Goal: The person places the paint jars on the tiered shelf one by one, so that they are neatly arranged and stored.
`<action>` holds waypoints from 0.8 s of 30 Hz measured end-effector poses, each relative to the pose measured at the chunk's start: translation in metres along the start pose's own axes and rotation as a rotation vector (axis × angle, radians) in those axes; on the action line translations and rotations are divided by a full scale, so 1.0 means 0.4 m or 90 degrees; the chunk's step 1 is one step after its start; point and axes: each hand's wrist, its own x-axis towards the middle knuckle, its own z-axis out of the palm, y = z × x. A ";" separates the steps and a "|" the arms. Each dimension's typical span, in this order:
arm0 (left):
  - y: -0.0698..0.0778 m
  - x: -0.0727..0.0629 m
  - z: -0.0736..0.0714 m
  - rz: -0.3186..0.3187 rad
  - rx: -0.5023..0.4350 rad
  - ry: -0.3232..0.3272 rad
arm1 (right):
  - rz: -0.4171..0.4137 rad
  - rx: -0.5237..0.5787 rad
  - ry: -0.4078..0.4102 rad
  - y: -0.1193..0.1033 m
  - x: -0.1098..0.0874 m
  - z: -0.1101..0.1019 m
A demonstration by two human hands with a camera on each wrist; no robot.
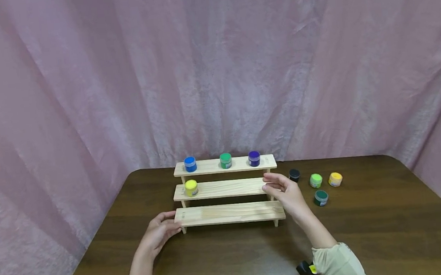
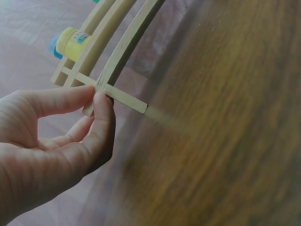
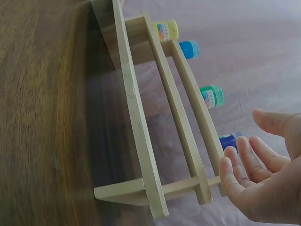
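Pink curtain (image 1: pixel 217 66) behind dark wood table (image 1: pixel 217 263). Pale wooden three-tier rack (image 1: pixel 226 189) on table: looks light, stiff; hold by tier ends. Left hand (image 1: pixel 158 231) pinches left end of bottom tier (image 1: pixel 228 213). Right hand (image 1: pixel 289 194) near right end of middle tier (image 1: pixel 218 190), fingers loosely bent, thumb apart, nothing held. Blue jar (image 1: pixel 190 164), green jar (image 1: pixel 225 160), purple jar (image 1: pixel 254 158) on top tier (image 1: pixel 209 167); yellow jar (image 1: pixel 191 188) at left of middle tier. Black jar (image 1: pixel 294 175), light green jar (image 1: pixel 316 180), orange jar (image 1: pixel 335 179), dark green jar (image 1: pixel 321 197) on table, right of rack. Jars probably light, rigid, smooth; grip round sides.
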 end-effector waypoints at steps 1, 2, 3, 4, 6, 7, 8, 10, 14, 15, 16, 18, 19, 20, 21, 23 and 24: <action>0.000 0.001 -0.001 0.001 0.000 0.000 | 0.000 -0.003 0.003 -0.001 0.000 -0.003; 0.001 0.001 -0.001 0.002 -0.001 0.000 | 0.001 -0.007 0.006 -0.001 -0.001 -0.007; 0.002 0.002 -0.001 0.003 -0.001 0.000 | 0.001 -0.011 0.009 -0.002 -0.001 -0.010; 0.002 0.002 -0.001 0.003 -0.002 0.000 | 0.002 -0.013 0.010 -0.002 -0.002 -0.013; 0.002 0.003 -0.001 0.003 -0.003 -0.002 | 0.005 -0.023 0.014 -0.001 -0.003 -0.020; 0.002 0.002 -0.001 0.002 -0.004 -0.003 | 0.007 -0.026 0.015 -0.001 -0.005 -0.024; 0.002 0.001 0.000 0.000 -0.006 -0.005 | 0.011 -0.031 0.018 0.001 -0.005 -0.028; 0.001 0.000 0.000 -0.001 -0.007 -0.005 | 0.016 -0.042 0.019 0.003 -0.007 -0.037; 0.002 -0.002 0.001 -0.001 -0.008 -0.005 | 0.014 -0.058 0.026 0.008 -0.005 -0.058; 0.002 -0.002 0.002 -0.001 -0.007 -0.005 | 0.014 -0.061 0.027 0.008 -0.005 -0.065; 0.001 -0.002 0.002 -0.002 -0.006 -0.005 | 0.016 -0.060 0.030 0.008 -0.005 -0.071; -0.001 0.000 0.002 -0.006 -0.004 -0.002 | 0.023 -0.063 0.036 0.009 -0.007 -0.085; -0.001 0.000 0.002 -0.009 -0.001 0.000 | 0.029 -0.064 0.038 0.010 -0.008 -0.093; -0.001 0.001 0.002 -0.011 0.002 0.001 | 0.036 -0.064 0.039 0.011 -0.009 -0.100; -0.002 0.002 0.001 -0.013 0.003 0.005 | 0.041 -0.064 0.041 0.012 -0.009 -0.108; -0.002 0.005 0.000 -0.012 0.001 0.010 | 0.045 -0.064 0.046 0.015 -0.009 -0.123; -0.001 0.005 0.000 -0.010 0.000 0.006 | 0.046 -0.064 0.050 0.017 -0.009 -0.131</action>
